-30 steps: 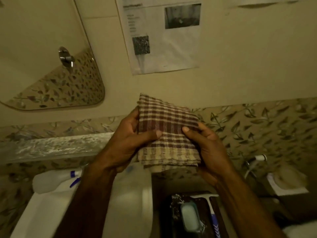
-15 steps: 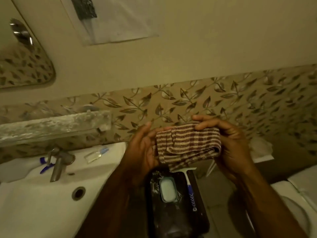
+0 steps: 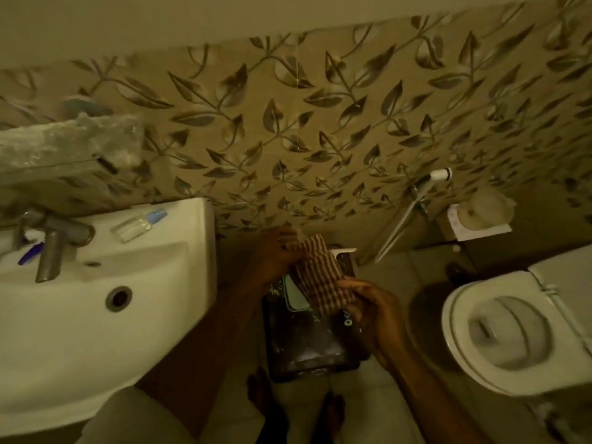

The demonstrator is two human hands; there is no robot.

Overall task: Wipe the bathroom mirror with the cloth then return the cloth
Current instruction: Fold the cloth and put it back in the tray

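The brown-and-cream checked cloth (image 3: 320,277), folded into a narrow bundle, is held low between both hands. My left hand (image 3: 275,254) grips its far end and my right hand (image 3: 371,306) grips its near end. The cloth hangs just above a dark tray (image 3: 310,347) standing on the floor between the sink and the toilet, and it covers part of a pale soap dish there. The mirror is out of view.
A white sink (image 3: 96,283) with a metal tap (image 3: 54,248) fills the left; a small clear bottle (image 3: 137,222) lies on its rim. A white toilet (image 3: 512,331) stands at the right, a hand sprayer (image 3: 416,200) on the leaf-patterned wall. My feet (image 3: 266,395) show below the tray.
The view has tilted down from the wall and mirror to the floor. Both hands folded the cloth smaller and lowered it toward the dark tray.
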